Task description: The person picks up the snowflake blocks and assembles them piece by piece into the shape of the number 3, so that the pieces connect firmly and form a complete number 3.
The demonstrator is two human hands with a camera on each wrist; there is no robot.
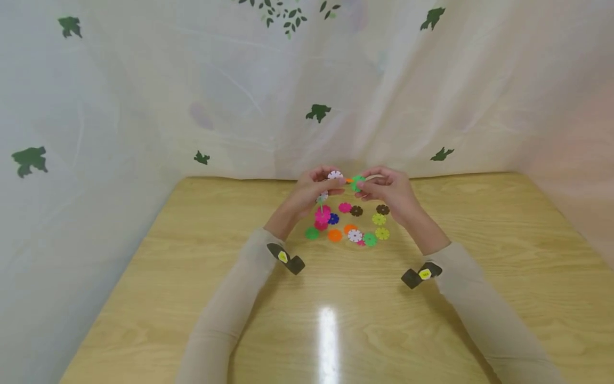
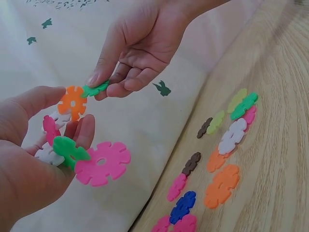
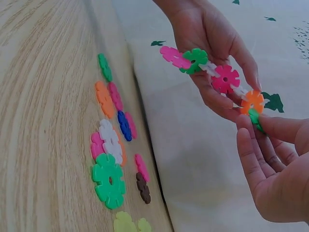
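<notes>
A chain of interlocked plastic snowflake discs hangs between the two hands above the table. Pink point(image 2: 103, 163), green point(image 2: 70, 152), white and dark pink point(image 3: 225, 79) discs run along it to an orange disc point(image 2: 73, 102) at the far end. My left hand point(image 1: 314, 189) holds the chain, thumb against the orange disc. My right hand point(image 1: 390, 189) pinches a green disc point(image 1: 357, 183) between thumb and fingers. That green disc meets the orange one's edge; how deeply their slots are joined cannot be told.
Loose discs lie on the wooden table point(image 1: 192, 266) below the hands: green point(image 1: 312, 233), orange point(image 1: 334, 236), white point(image 1: 355, 236), blue point(image 1: 333, 218), brown point(image 1: 356, 211) and yellow point(image 1: 382, 233), some overlapping. A pale curtain point(image 1: 259, 106) with green prints stands behind the table's far edge.
</notes>
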